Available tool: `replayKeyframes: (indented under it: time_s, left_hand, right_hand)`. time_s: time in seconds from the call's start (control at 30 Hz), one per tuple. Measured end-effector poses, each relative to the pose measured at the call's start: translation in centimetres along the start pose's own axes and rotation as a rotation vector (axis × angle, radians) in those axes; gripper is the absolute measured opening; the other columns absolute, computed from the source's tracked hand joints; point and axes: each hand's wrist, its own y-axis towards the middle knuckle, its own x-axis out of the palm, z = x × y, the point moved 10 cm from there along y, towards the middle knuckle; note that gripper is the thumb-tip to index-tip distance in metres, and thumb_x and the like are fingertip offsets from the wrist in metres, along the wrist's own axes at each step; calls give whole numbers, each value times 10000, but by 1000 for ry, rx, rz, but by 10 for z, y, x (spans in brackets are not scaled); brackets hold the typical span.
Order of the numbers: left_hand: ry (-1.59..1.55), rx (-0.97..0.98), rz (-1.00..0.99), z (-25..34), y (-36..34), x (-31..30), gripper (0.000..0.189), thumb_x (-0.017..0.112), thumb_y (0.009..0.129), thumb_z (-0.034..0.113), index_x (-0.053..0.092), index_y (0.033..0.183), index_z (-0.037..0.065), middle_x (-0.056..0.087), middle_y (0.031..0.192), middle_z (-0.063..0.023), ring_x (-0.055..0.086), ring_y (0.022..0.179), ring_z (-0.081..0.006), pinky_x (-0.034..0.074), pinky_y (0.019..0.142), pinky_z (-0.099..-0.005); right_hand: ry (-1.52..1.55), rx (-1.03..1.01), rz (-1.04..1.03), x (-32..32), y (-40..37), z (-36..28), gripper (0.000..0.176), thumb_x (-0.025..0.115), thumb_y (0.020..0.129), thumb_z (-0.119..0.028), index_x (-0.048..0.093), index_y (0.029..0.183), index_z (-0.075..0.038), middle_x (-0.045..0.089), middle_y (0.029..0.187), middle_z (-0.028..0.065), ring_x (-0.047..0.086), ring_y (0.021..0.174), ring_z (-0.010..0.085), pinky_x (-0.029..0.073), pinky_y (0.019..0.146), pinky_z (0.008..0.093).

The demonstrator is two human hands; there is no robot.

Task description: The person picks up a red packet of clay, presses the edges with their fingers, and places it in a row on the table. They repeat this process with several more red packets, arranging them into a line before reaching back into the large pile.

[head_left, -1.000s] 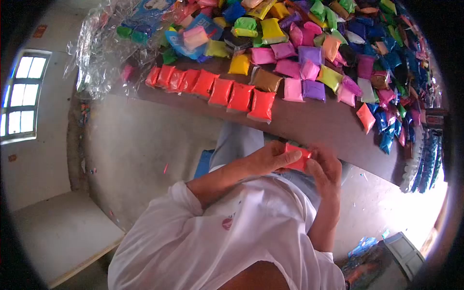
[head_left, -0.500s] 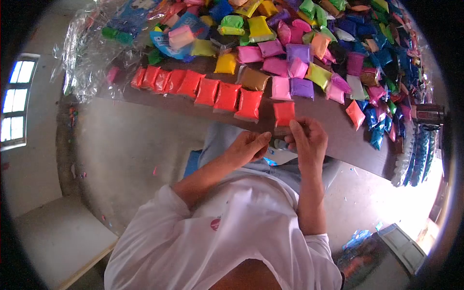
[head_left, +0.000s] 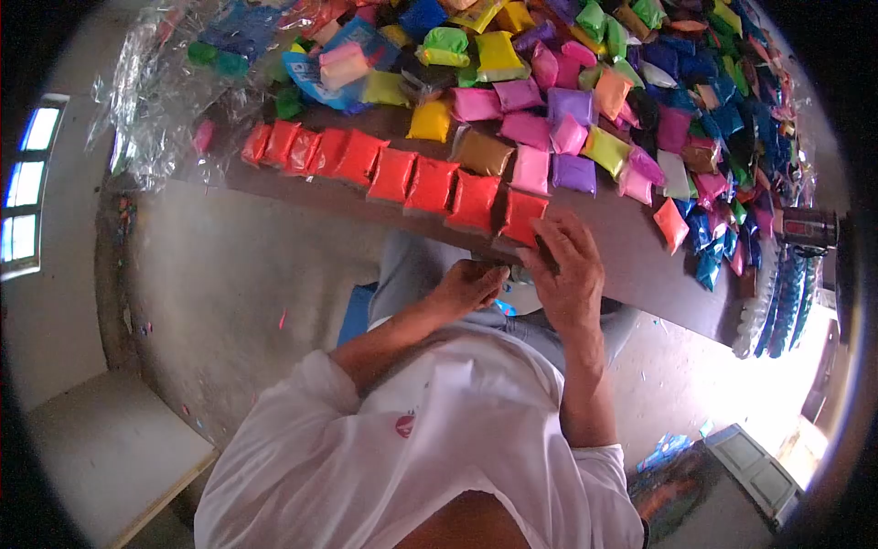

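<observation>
A row of several small red packets (head_left: 430,186) lies along the near edge of the dark table, each in clear film. The rightmost red packet (head_left: 524,218) rests flat beside its neighbour. My right hand (head_left: 569,265) is at that packet's right side, its fingers apart and the fingertips by its edge. Below the table edge, in front of my lap, my left hand (head_left: 468,290) is closed with the fingers curled in. Whatever it may hold is hidden. Just behind the row lie a brown packet (head_left: 482,153), a pink packet (head_left: 530,170) and a purple packet (head_left: 573,175).
A large heap of coloured packets (head_left: 567,55) covers the back and right of the table (head_left: 631,247). Crumpled clear plastic (head_left: 146,101) spreads over the left end. Strips of packaging (head_left: 777,302) hang at the right edge. A pale board (head_left: 110,457) stands at lower left.
The red packet in my right hand has moved left and down onto the table at the row's end. My right fingers have loosened from it. My left hand has shifted slightly down, still closed.
</observation>
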Motion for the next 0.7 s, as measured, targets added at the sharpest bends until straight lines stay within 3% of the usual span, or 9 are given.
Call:
replayKeyframes:
  time_s: [0.23,0.3,0.37,0.43,0.53,0.6,0.7]
  left_hand:
    - [73,88,16,-12,6,-11,440,493,893,411,472,590,93,445,511,25,390,450,-67,298,406,-244]
    - [47,-23,99,-21,3,-18,452,485,885,426,469,575,98,441,500,24,396,447,-75,307,412,-253]
    - [83,-16,137,-37,8,-29,467,485,872,452,469,562,104,432,489,22,390,434,-78,306,406,-249]
    - [254,-74,42,-19,5,-21,466,497,859,459,468,554,108,436,476,14,392,410,-82,306,390,-248]
    - [362,48,42,-2,6,-15,477,490,863,456,461,541,106,437,462,11,401,386,-90,307,374,-252]
    - [257,-114,67,-21,9,-21,489,482,862,462,451,531,104,437,453,5,411,376,-97,309,367,-259]
    - [313,-22,85,-12,13,-18,510,459,867,487,451,529,104,425,447,9,410,379,-98,311,371,-261]
  right_hand:
    - [7,-61,-13,17,4,-6,284,707,671,-122,630,935,-50,562,1010,130,573,909,306,486,772,377]
    - [-5,-47,6,17,4,-5,280,707,672,-129,632,931,-49,567,1003,127,575,909,306,488,772,374]
    - [-53,-63,0,20,1,-2,270,713,671,-127,643,919,-47,580,1003,110,581,917,277,484,774,348]
    - [7,-98,40,15,-3,0,262,716,667,-110,645,911,-47,586,1000,107,583,911,282,491,760,342]
    - [163,-17,106,-9,-4,8,241,710,677,-79,644,907,-44,593,984,100,604,844,246,502,709,315]
    - [301,95,84,-15,-4,22,216,695,695,-50,643,904,-42,598,964,93,605,744,194,495,634,281]
    - [159,94,228,-53,-5,38,178,679,719,-51,637,891,-36,603,926,86,582,665,158,469,578,255]
